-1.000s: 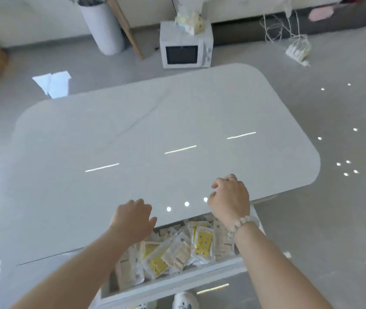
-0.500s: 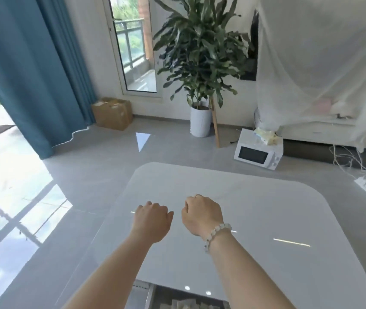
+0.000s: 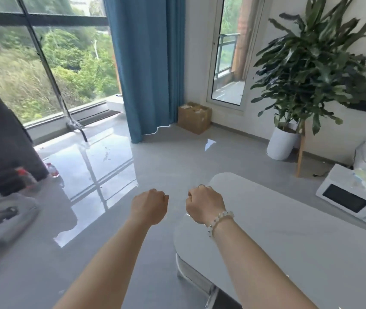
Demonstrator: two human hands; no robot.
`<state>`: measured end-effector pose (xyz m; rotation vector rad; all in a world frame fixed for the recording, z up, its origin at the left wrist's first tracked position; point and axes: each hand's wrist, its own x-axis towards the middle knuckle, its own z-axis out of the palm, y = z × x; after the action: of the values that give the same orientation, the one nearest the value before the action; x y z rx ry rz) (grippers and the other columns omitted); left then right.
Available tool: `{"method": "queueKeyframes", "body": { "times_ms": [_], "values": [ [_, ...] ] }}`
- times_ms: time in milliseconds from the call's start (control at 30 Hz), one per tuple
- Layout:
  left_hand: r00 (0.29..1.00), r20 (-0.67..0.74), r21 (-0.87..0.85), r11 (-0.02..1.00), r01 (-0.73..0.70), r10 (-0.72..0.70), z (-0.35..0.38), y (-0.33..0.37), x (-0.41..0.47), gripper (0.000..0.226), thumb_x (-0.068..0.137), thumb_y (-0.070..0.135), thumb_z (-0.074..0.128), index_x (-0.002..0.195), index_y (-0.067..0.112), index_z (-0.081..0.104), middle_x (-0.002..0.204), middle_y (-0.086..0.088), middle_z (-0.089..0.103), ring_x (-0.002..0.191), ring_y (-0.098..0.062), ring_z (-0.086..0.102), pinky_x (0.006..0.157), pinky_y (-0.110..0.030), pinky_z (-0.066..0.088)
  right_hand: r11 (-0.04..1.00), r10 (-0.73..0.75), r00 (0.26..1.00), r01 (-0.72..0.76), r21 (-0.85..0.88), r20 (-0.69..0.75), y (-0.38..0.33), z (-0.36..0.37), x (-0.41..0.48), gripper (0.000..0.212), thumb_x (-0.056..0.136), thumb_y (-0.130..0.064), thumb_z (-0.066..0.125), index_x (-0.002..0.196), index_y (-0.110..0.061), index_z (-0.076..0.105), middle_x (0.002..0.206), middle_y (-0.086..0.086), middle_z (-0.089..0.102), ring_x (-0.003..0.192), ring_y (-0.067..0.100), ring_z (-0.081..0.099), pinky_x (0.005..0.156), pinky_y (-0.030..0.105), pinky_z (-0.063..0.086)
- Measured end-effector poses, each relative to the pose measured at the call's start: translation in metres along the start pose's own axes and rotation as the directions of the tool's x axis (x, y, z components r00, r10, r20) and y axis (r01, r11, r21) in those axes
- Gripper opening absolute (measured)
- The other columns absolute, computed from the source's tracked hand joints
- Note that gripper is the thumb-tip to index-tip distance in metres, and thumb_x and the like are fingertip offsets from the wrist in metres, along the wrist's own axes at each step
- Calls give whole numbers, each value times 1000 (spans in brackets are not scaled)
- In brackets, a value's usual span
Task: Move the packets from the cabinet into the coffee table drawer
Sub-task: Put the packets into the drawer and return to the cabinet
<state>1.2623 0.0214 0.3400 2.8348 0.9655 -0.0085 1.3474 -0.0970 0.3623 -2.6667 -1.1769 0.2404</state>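
Observation:
My left hand [image 3: 149, 206] hangs in the air over the grey floor with its fingers curled in and nothing in it. My right hand [image 3: 205, 202], with a bead bracelet on the wrist, is curled the same way above the left corner of the white coffee table [image 3: 289, 230], and holds nothing. The drawer shows only as a dark gap [image 3: 226, 301] under the table's near edge. No packets and no cabinet are in view.
A white microwave [image 3: 353, 197] sits on the floor right of the table. A potted plant [image 3: 284, 141] and a cardboard box [image 3: 194, 117] stand by the far wall. Blue curtain [image 3: 146, 63] and large window at back. A dark object [image 3: 1, 148] and bottles are at left.
The view has swung up and to the left, away from the open drawer of packets toward the window. Both hands rose from the drawer and stay curled and bare.

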Motion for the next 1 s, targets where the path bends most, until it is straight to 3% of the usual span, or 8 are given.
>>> {"method": "queueKeyframes", "body": {
  "times_ms": [233,433,700,1000],
  "values": [
    [963,-55,20,964,265,-263,-21,-156,-40,42,100,30,25,113,13,61,118,-8,55,113,-27,51,89,-36,40,940,-313,950,311,-140,5,-157,38,27,36,92,-18,33,116,-8,59,124,11,53,118,25,43,93,35,36],
    [863,-42,46,862,505,-503,-20,-276,-108,41,101,30,24,119,14,58,124,-8,53,117,-27,48,93,-36,37,834,-523,851,521,-181,38,-281,82,22,37,95,-19,32,122,-8,55,132,11,48,122,27,40,99,36,32],
    [661,-160,-25,672,740,-733,-29,-375,-189,41,102,31,22,119,14,56,124,-6,55,117,-26,49,93,-35,39,638,-757,651,754,-156,50,-409,119,-9,34,93,-22,36,116,-10,59,124,11,54,117,26,46,97,35,33],
    [439,-128,-74,450,890,-889,-30,-431,-272,42,101,35,25,119,13,57,123,-8,57,116,-27,49,93,-36,39,377,-915,386,922,-90,117,-510,153,-44,36,93,-22,37,115,-10,63,125,10,54,118,26,46,97,36,34]
  ]
}}
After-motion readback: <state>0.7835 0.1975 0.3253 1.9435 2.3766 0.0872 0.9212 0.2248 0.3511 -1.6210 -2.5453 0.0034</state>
